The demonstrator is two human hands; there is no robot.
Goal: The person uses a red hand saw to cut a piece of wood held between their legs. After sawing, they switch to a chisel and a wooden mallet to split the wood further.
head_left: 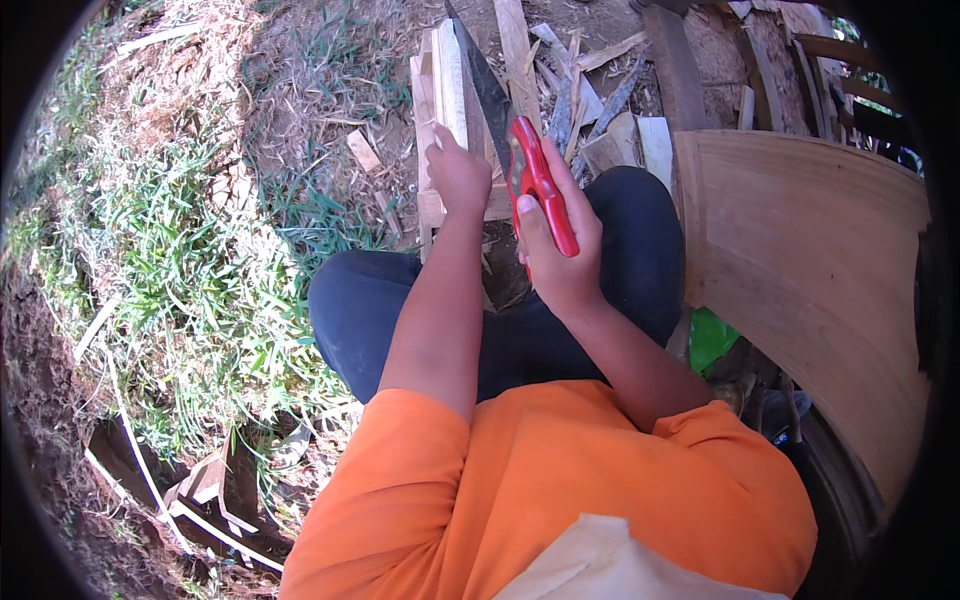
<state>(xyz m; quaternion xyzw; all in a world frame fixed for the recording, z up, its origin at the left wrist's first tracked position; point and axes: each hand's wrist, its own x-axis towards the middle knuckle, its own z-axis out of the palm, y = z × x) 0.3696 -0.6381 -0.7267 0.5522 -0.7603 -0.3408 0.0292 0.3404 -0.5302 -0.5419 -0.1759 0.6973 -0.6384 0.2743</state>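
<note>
My right hand (pixel 565 250) is wrapped around the red handle of a handsaw (pixel 534 175). The saw's dark blade points away from me and lies along the right side of a pale wooden batten (pixel 450 85). At the near end of that batten, my left hand (pixel 460 178) grips the wood with bent fingers; some of them are hidden behind the hand. Beneath the batten is a low wooden bench or frame (pixel 424 110), set between my knees. Whether the saw teeth touch the wood cannot be made out.
Boards and offcuts (pixel 600 95) lie scattered beyond my right knee. A large curved wooden panel (pixel 800 220) stands close on my right, with a green object (pixel 708 338) beside its lower edge. Grass (pixel 190 250) and loose wood scraps (pixel 205 480) spread out on the left.
</note>
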